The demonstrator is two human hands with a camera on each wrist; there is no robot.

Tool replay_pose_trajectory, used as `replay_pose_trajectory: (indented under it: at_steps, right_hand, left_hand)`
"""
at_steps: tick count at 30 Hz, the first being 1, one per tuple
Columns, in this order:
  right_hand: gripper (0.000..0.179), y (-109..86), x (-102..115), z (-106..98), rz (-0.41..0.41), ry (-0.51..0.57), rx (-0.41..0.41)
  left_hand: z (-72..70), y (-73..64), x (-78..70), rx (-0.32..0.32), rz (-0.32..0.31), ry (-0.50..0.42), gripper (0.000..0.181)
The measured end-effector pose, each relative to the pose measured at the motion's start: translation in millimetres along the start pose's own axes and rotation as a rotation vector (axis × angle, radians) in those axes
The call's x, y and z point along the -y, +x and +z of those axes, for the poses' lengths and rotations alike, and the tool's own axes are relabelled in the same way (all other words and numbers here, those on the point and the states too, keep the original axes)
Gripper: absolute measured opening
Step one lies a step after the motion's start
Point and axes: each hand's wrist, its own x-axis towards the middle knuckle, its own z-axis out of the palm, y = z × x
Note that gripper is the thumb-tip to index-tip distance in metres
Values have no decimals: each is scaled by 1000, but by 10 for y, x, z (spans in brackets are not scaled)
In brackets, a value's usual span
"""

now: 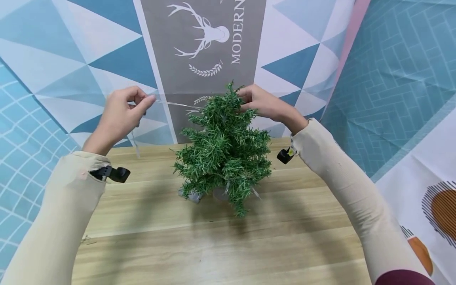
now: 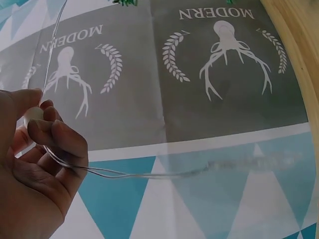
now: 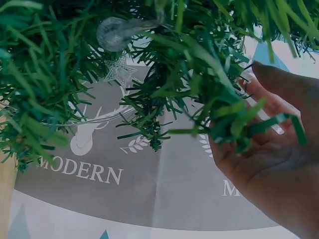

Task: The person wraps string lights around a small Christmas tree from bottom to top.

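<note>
A small green artificial Christmas tree [image 1: 221, 154] stands on the wooden table. Left of its top, my left hand [image 1: 122, 113] pinches the thin clear wire of a string light [image 1: 178, 104] between thumb and fingers. The wire runs from there to the upper branches, and a loose end [image 2: 124, 175] trails below the hand. My right hand [image 1: 261, 103] is at the tree's top right, fingertips hidden behind branches. A clear strip [image 3: 269, 117] shows by its palm; whether the fingers grip it cannot be told. Among the branches hang a clear star [image 3: 119, 71] and a clear rounded ornament [image 3: 112, 35].
Under the tree's left side lies a grey box-like thing [image 1: 194, 196], partly covered by branches. A pale base [image 1: 220, 194] shows below the tree. Wooden tabletop [image 1: 213, 245] stretches in front, with small scraps [image 1: 87, 240] at left. Patterned cloth [image 1: 295, 43] hangs behind.
</note>
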Motion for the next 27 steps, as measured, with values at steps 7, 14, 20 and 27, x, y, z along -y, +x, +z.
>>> replay_pose_trajectory:
  at_steps: [7,14,20,27]
  right_hand:
    - [33,-17,-2,27,-19,-15,-8]
    - [27,-158,30,27,8,-40,-20]
    - [61,-343,53,-15,12,-145,-80]
    - [30,-574,51,8,-18,-189,-139]
  left_hand:
    - [-36,-111,58,-38,-60,-84,24]
    - [32,-255,67,-59,-73,-103,23]
    - [78,-446,61,-84,-90,-99,23]
    - [118,-622,-23,-135,-86,-79,20]
